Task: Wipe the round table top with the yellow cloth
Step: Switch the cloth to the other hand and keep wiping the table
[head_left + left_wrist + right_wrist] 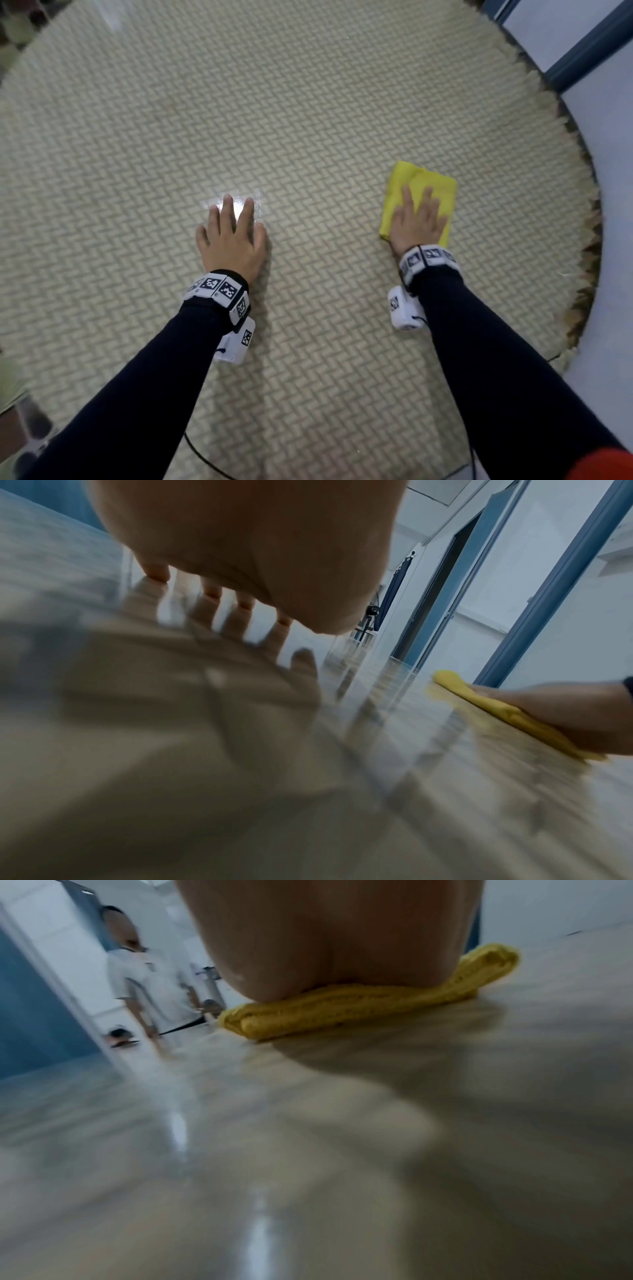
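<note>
The round table top (308, 102) has a woven straw-coloured pattern under a glossy surface and fills the head view. A folded yellow cloth (431, 181) lies on its right part. My right hand (416, 219) lies flat on the cloth with straight fingers, pressing it to the table. In the right wrist view the palm (329, 934) sits on the folded cloth (342, 1010). My left hand (231, 236) rests flat on the table near the middle, fingers spread. The left wrist view shows its fingertips (156, 570) touching the glossy top, with the cloth (496, 710) off to the right.
The table's frayed right rim (589, 212) borders a pale floor. A blue door frame (582, 44) stands at the far right. A person in a white shirt (150, 988) stands beyond the table in the right wrist view. A black cable (205, 459) runs near the front edge.
</note>
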The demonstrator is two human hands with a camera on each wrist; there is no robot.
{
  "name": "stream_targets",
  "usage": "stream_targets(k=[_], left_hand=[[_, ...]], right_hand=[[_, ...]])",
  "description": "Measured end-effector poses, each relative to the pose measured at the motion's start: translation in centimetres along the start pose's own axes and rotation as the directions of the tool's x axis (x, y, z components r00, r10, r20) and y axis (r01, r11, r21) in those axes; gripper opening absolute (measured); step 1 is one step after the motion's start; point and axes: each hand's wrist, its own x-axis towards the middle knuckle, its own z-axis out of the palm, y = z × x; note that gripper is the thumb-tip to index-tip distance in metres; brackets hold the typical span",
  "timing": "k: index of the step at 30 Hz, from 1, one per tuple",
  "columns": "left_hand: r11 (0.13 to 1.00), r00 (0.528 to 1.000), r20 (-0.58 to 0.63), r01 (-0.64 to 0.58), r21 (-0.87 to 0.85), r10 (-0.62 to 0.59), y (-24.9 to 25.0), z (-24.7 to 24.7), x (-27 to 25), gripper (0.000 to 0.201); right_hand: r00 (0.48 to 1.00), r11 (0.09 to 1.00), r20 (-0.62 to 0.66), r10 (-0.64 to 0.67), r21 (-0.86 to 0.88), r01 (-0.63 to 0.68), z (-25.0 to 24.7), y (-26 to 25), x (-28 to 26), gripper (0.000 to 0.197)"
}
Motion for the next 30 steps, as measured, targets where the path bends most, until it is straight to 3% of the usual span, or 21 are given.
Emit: stream_targets(k=[3,5,7,9,11,13,14,16,19,23,25,27,30], left_hand=[[1.000,1.000,-0.004,-0.003,0.004,0.003,0.1,0.0,-0.1,0.053],[1.000,1.000,-0.005,0.000,-0.008,0.000,0.3,-0.1,-0.1,0.053],[1.000,1.000,-0.007,-0.002,-0.012,0.002,0.3,-0.2,0.0,0.053],[1.000,1.000,-0.006,-0.009,-0.011,0.009,0.2,-0.3,-0.1,0.052],[1.000,1.000,-0.009,-0.009,-0.021,0.009,0.3,-0.3,-0.2,0.051],[1.000,1.000,-0.010,0.002,-0.027,-0.002,0.4,-0.4,-0.2,0.051],[1.000,1.000,-0.014,0.004,-0.025,-0.005,0.5,-0.4,-0.2,0.051],[1.000,1.000,-0.013,0.002,-0.016,-0.003,0.4,-0.4,-0.1,0.051],[1.000,1.000,-0.007,0.000,-0.006,0.000,0.3,-0.5,-0.2,0.051],[1.000,1.000,-0.005,0.009,-0.027,-0.009,0.7,-0.6,-0.3,0.051],[0.999,1.000,0.000,0.007,-0.035,-0.007,0.6,-0.7,-0.3,0.051],[0.999,1.000,-0.003,0.007,-0.040,-0.007,0.6,-0.6,-0.3,0.051],[0.999,1.000,-0.010,0.004,-0.038,-0.004,0.7,-0.6,-0.3,0.051]], right_hand=[[0.968,0.964,-0.002,-0.250,-0.094,0.248,2.5,-3.4,-2.7,0.051],[0.906,0.898,0.008,-0.423,-0.132,0.420,3.6,-2.2,-6.8,0.051],[0.856,0.849,0.019,-0.516,-0.119,0.515,3.8,1.6,-9.0,0.051],[0.902,0.894,-0.002,-0.432,-0.129,0.428,2.7,5.5,-8.5,0.050],[0.970,0.972,-0.084,-0.228,-0.074,0.222,1.1,6.8,-5.7,0.054],[0.993,0.999,-0.102,-0.053,-0.012,0.052,0.1,4.3,-2.2,0.054],[0.996,1.000,-0.082,-0.028,-0.007,0.028,0.0,2.0,-0.6,0.053],[0.991,0.990,-0.058,-0.124,-0.073,0.120,0.9,-2.6,0.7,0.053],[0.932,0.913,0.027,-0.362,-0.193,0.360,3.2,-5.7,-3.0,0.055],[0.852,0.842,0.081,-0.517,-0.132,0.523,3.9,0.0,-9.3,0.056],[0.903,0.894,0.053,-0.427,-0.130,0.430,3.0,4.1,-9.3,0.056],[0.982,0.978,0.006,-0.189,-0.090,0.188,1.2,6.5,-6.9,0.056],[0.990,0.991,0.044,0.132,0.018,-0.133,-1.3,4.8,-1.6,0.054]])
